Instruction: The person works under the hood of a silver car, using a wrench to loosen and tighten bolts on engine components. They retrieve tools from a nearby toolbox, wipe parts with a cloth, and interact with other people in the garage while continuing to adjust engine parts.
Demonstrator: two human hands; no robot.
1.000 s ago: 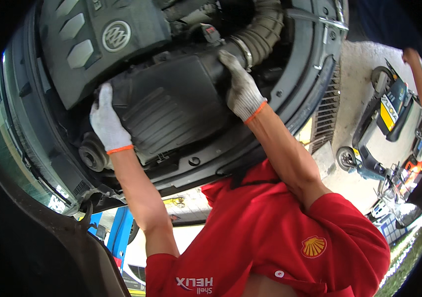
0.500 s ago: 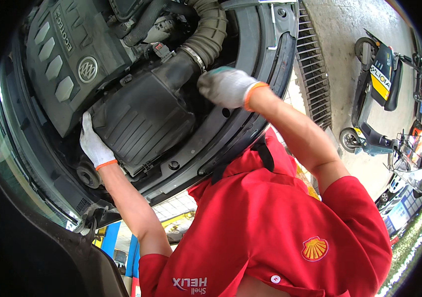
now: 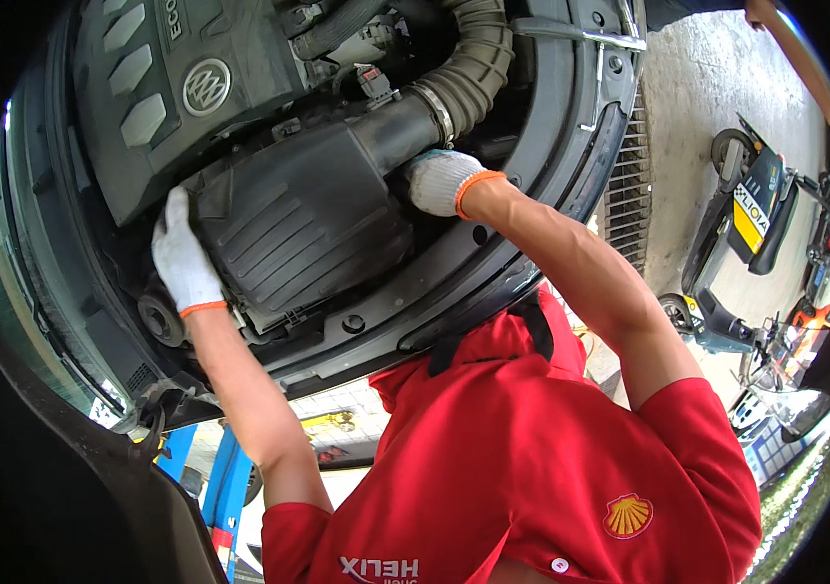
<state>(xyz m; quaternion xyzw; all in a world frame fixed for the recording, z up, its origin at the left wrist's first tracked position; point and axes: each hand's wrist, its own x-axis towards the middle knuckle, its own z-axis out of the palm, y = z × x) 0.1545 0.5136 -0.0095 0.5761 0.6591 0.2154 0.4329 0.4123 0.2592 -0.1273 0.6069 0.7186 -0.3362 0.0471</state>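
A ribbed black air filter housing (image 3: 293, 234) lies in an engine bay, joined at its upper right to a corrugated intake hose (image 3: 473, 68) with a metal clamp. My gloved left hand (image 3: 186, 253) grips the housing's left edge, thumb and fingers along its side. My gloved right hand (image 3: 446, 183) is curled down at the housing's right side, below the clamped joint; its fingertips are hidden in the gap. A plastic engine cover (image 3: 171, 146) sits beside the housing, and a small connector (image 3: 376, 86) is above the joint.
The curved front edge (image 3: 561, 146) of the engine bay runs past my right arm, with a drain grate (image 3: 625, 224) beyond. Parked scooters (image 3: 756, 224) stand at the right. Another person's arm (image 3: 794, 58) reaches in at the top right. Blue metal posts (image 3: 225, 487) show at the lower left.
My right hand has moved down from the housing's top by the hose joint into the gap at its right side. My left hand stays on the left edge. The view has shifted slightly.
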